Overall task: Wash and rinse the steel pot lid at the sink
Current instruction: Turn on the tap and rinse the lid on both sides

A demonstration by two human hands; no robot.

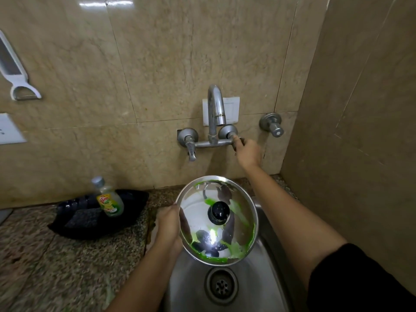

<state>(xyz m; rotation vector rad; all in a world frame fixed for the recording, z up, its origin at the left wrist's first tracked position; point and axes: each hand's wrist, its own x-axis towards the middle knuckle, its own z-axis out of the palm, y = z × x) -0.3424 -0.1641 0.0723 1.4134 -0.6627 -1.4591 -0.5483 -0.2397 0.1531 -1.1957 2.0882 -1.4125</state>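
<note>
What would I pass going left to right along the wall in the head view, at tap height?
White peeler → wall socket plate → left tap handle → spout → right hand on the right tap handle → separate wall valve.

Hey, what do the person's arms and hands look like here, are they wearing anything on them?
Both hands, left hand and right hand, are bare: no gloves, rings, or watch visible. The forearms are bare too. A black sleeve covers the right upper arm; no sleeve shows on the left.

Lid (217, 219) over sink (265, 255) — soap bottle (109, 197) left, on counter (33, 255).
</note>
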